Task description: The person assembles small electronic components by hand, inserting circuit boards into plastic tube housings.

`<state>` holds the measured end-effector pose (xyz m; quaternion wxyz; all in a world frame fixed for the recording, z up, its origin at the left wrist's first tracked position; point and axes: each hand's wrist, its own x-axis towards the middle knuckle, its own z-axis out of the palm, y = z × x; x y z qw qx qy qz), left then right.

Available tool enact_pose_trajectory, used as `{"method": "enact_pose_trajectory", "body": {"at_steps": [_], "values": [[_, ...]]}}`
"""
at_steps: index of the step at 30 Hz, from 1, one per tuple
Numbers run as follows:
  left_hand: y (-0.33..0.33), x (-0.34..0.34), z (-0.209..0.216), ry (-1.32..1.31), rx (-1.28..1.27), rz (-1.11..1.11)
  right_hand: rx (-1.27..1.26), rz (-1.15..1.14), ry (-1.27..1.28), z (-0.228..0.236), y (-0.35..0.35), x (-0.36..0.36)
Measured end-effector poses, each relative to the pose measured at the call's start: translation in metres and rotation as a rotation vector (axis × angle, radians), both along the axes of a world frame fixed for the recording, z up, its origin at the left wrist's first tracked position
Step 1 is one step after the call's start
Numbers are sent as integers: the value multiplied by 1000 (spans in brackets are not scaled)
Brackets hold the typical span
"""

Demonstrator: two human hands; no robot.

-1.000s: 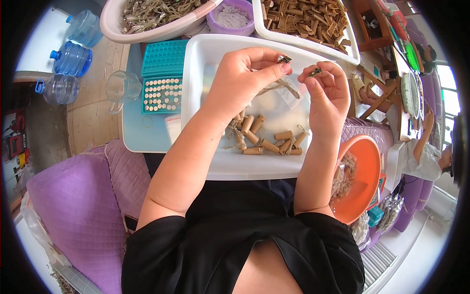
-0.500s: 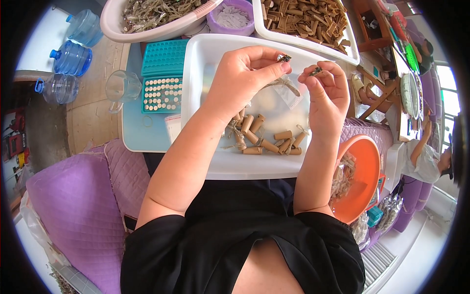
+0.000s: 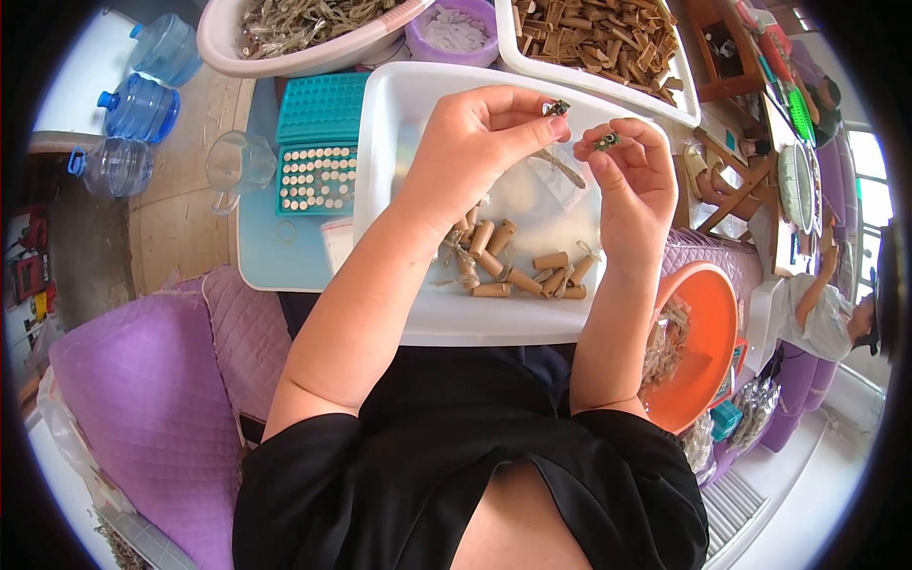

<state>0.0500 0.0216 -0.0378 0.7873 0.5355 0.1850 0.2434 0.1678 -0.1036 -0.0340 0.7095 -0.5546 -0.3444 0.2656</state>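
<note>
Above the white tray (image 3: 380, 104), my left hand (image 3: 475, 142) pinches a small dark, speckled, shiny piece (image 3: 557, 108) between thumb and forefinger. A strand of brownish twine (image 3: 564, 171) hangs below these fingers. To its right, my right hand (image 3: 638, 180) is closed on a similar small dark greenish piece (image 3: 606, 142), with its fingers curled. The two pieces are close but apart; their exact kind is too small to tell. Beneath my hands, several brown cardboard tubes (image 3: 491, 290), some with twine, lie in the tray near a clear plastic bag (image 3: 567, 190).
A teal case (image 3: 317, 180) of round white pieces and a clear pitcher (image 3: 237, 163) stand left. Behind are a pink basin (image 3: 313, 65) of twine bundles, a purple tub (image 3: 454, 47) and a bin (image 3: 691, 104) of brown tubes. An orange basin (image 3: 703, 366) sits right; another person (image 3: 822, 313) is beyond.
My hands hold nearly the same place. The small piece in my left fingers has tilted up slightly, and the piece in my right fingers shows a little more.
</note>
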Motion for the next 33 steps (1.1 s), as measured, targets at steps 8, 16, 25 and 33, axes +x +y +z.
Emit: {"method": "enact_pose_trajectory", "body": {"at_steps": [8, 16, 25, 33], "values": [[0, 1, -3, -19, -2, 10, -3, 71, -64, -1, 1, -2], [-1, 4, -3, 16, 75, 67, 28, 72, -85, -1, -1, -2], [-2, 3, -3, 63, 111, 89, 20, 42, -112, 1, -1, -4], [-1, 4, -3, 88, 192, 100, 47, 18, -137, -1, 0, -1]]}}
